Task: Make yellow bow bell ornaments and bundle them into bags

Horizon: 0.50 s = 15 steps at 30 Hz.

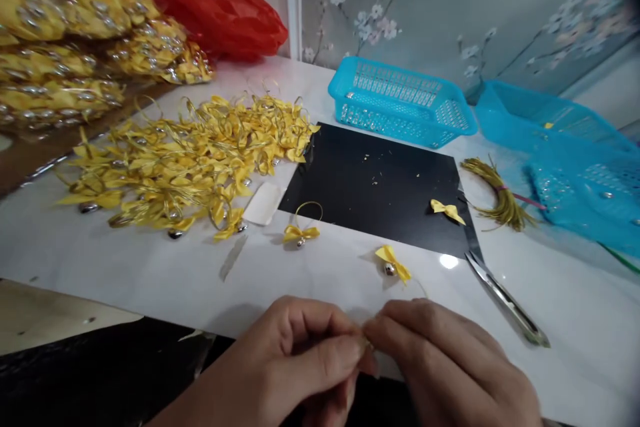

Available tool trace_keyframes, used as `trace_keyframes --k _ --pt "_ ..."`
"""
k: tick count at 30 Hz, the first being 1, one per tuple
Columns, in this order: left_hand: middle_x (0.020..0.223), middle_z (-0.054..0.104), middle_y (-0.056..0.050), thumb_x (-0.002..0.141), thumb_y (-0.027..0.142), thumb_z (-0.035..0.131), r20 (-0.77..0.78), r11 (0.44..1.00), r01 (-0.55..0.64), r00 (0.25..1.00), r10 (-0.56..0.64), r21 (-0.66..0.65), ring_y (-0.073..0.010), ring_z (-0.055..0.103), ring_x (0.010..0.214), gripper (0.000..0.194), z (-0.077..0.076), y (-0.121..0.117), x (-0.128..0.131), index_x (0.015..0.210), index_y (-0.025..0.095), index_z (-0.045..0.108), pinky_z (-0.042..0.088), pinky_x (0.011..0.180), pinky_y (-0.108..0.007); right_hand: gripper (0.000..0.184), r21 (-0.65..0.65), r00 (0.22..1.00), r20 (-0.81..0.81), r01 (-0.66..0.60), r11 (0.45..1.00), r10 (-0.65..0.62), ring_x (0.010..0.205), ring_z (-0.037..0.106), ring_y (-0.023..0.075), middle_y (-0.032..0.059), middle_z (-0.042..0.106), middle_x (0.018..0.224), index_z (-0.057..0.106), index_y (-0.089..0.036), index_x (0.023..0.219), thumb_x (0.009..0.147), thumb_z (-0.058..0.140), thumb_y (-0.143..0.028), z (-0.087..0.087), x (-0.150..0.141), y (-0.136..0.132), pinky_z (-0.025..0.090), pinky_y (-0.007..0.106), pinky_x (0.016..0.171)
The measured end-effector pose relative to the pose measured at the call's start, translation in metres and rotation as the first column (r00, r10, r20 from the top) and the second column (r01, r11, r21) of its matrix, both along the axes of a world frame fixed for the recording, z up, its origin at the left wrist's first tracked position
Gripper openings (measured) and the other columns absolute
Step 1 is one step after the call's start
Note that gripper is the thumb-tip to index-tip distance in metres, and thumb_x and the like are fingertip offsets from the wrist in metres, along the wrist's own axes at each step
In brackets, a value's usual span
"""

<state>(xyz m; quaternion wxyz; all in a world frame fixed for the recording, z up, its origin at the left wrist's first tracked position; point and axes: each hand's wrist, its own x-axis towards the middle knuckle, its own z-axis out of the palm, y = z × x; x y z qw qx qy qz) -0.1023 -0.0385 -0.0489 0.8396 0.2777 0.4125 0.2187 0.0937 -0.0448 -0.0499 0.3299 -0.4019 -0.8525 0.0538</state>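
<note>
My left hand (305,360) and my right hand (445,360) meet at the table's front edge, fingertips pinched together. A tiny bit of gold cord (369,345) shows between them; the fingers hide most of it. Just beyond lies a yellow ribbon bow (397,263) with a silver bell (389,269), and a thin strand trails from it toward my right hand. Further left, another bow with a bell (301,235) carries a gold cord loop. A plain yellow bow (447,211) rests on the black mat (350,180).
Many belled bows (195,153) are heaped at left, behind them bagged bows (75,27) and a red bag (210,7). Blue baskets (400,107) stand at the back. At right lie a gold cord bundle (500,197) and metal snips (507,300). A white piece (264,203) lies left of the mat.
</note>
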Motion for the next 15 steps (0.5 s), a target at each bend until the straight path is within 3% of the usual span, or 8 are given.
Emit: trace_keyframes --k 2,4,5,6,7,9,11,15 --pt "0.047 0.052 0.004 0.087 0.051 0.059 -0.176 0.992 0.037 0.984 -0.016 0.118 -0.0075 0.039 0.039 0.033 0.000 0.001 -0.007 0.077 0.020 0.065 0.026 0.039 -0.021 0.025 0.000 0.999 0.036 -0.023 1.000 0.023 0.076 0.070 0.0152 0.0056 0.071 0.091 0.064 -0.021 0.104 0.102 0.038 -0.018 0.001 -0.004 0.008 0.056 0.023 0.070" --pt "0.055 0.062 0.002 0.085 0.050 0.061 -0.447 0.914 0.019 0.876 0.179 0.404 -0.0111 0.047 0.043 0.029 0.002 0.004 -0.016 0.096 0.024 0.070 0.034 0.041 -0.023 0.024 -0.001 0.998 0.057 -0.008 1.000 0.008 0.074 0.068 0.0161 0.0071 0.070 0.094 0.061 -0.019 0.105 0.100 0.038 -0.015 0.000 -0.009 0.015 0.055 0.024 0.066" --pt "0.068 0.070 0.000 0.083 0.046 0.065 -0.528 0.811 0.019 0.768 0.363 0.585 -0.0130 0.053 0.048 0.028 0.004 0.008 -0.021 0.103 0.027 0.070 0.040 0.044 -0.023 0.023 -0.007 0.998 0.061 0.002 1.000 -0.001 0.074 0.067 0.0169 0.0084 0.069 0.096 0.061 -0.018 0.105 0.100 0.038 -0.014 0.000 -0.012 0.018 0.055 0.025 0.065" --pt "0.088 0.074 -0.001 0.081 0.041 0.068 -0.544 0.669 0.071 0.648 0.533 0.740 -0.0150 0.060 0.059 0.027 0.006 0.013 -0.026 0.105 0.030 0.070 0.046 0.052 -0.024 0.024 -0.015 0.997 0.071 0.004 1.000 -0.003 0.074 0.066 0.0176 0.0097 0.068 0.097 0.061 -0.017 0.104 0.100 0.038 -0.014 0.000 -0.015 0.020 0.055 0.026 0.064" --pt "0.108 0.073 -0.001 0.081 0.036 0.068 -0.541 0.554 0.156 0.539 0.646 0.818 -0.0174 0.064 0.072 0.026 0.008 0.019 -0.030 0.107 0.031 0.070 0.050 0.065 -0.025 0.026 -0.020 0.996 0.087 -0.001 1.000 0.003 0.073 0.066 0.0183 0.0110 0.068 0.097 0.062 -0.015 0.103 0.100 0.036 -0.014 -0.001 -0.019 0.023 0.054 0.027 0.062" --pt "0.118 0.070 -0.001 0.084 0.030 0.063 -0.532 0.426 0.323 0.435 0.726 0.845 -0.0210 0.066 0.090 0.025 0.012 0.033 -0.036 0.108 0.030 0.071 0.049 0.085 -0.028 0.032 -0.021 0.990 0.138 -0.006 1.000 0.009 0.068 0.063 0.0191 0.0114 0.067 0.091 0.064 -0.012 0.100 0.100 0.032 -0.013 -0.001 -0.024 0.026 0.053 0.029 0.058" --pt "0.112 0.073 -0.002 0.087 0.027 0.058 -0.549 0.378 0.427 0.415 0.725 0.821 -0.0233 0.066 0.098 0.023 0.012 0.045 -0.038 0.106 0.026 0.072 0.046 0.093 -0.031 0.034 -0.004 0.978 0.208 0.000 1.000 0.000 0.063 0.061 0.0197 0.0096 0.065 0.081 0.066 -0.012 0.094 0.097 0.032 -0.008 -0.001 -0.029 0.029 0.052 0.030 0.054" --pt "0.100 0.076 -0.004 0.087 0.023 0.057 -0.591 0.368 0.491 0.448 0.671 0.790 -0.0239 0.068 0.092 0.019 0.005 0.057 -0.033 0.097 0.024 0.074 0.048 0.088 -0.033 0.032 0.014 0.961 0.274 0.042 0.999 -0.044 0.060 0.059 0.0210 0.0095 0.063 0.078 0.068 -0.011 0.090 0.091 0.037 -0.003 -0.006 -0.030 0.030 0.050 0.032 0.050"
